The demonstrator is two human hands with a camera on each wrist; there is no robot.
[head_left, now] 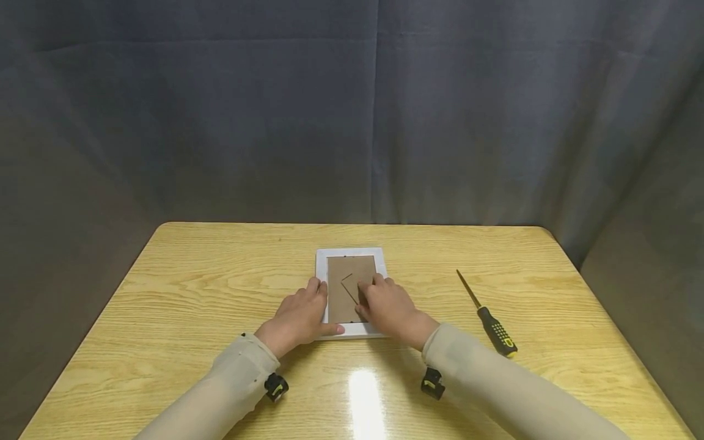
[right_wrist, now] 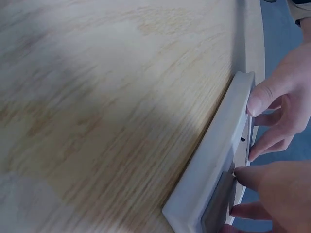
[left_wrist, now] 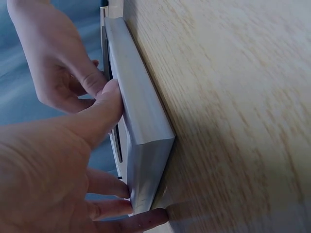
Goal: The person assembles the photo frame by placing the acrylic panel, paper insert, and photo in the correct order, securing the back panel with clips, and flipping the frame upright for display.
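A white picture frame (head_left: 352, 330) lies with its brown backing board (head_left: 338, 308) facing up. Dark lines on the board mark the edges of a slanted brown stand leg (head_left: 356, 289). My left hand (head_left: 299, 311) holds the near left corner, thumb on the near rim and fingers along the left side. Over the right part of the board, my right hand (head_left: 387, 305) pinches the stand leg with bent fingers and thumb. In the right wrist view a flat greyish-brown piece (right_wrist: 217, 201) overlaps the white rim beside the right thumb; its far end is hidden.
To the right lies a screwdriver (head_left: 497, 330) with a black and yellow handle, its shaft pointing away. The wood-grain table (head_left: 209, 293) ends at a back edge before a grey curtain (head_left: 264, 122). Wrist cameras (head_left: 276, 387) sit at both cuffs.
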